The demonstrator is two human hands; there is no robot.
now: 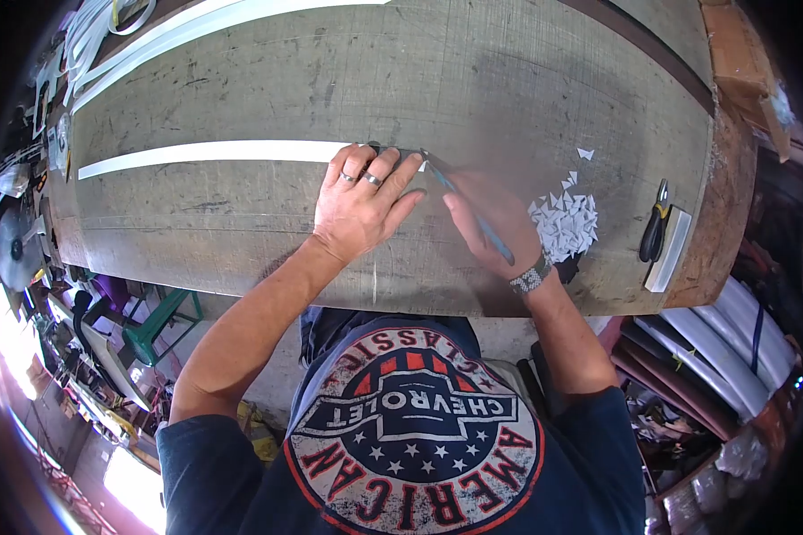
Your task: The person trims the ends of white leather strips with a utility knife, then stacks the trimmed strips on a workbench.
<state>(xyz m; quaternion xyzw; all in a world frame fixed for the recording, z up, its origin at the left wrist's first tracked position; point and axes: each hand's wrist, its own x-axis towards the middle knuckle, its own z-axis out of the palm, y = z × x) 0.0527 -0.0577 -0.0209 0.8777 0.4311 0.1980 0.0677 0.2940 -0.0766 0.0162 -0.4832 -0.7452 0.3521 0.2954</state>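
Note:
A long white strip lies across the worktable, and its right end runs under my left hand. That hand presses down from above with its fingers laid over the strip and its thumb apart. Beneath the fingertips shows part of a small dark flat piece; the rest is covered. My right hand, blurred by motion, is closed around a slim blue pen-like tool. The tool's far end reaches the strip's end beside my left fingertips. Its tip is too blurred to identify.
Small white triangular offcuts lie heaped beyond my right wrist. Farther right are black-and-yellow pliers and a short pale bar. More white strips lie at the table's far left. A green stool stands below the near edge.

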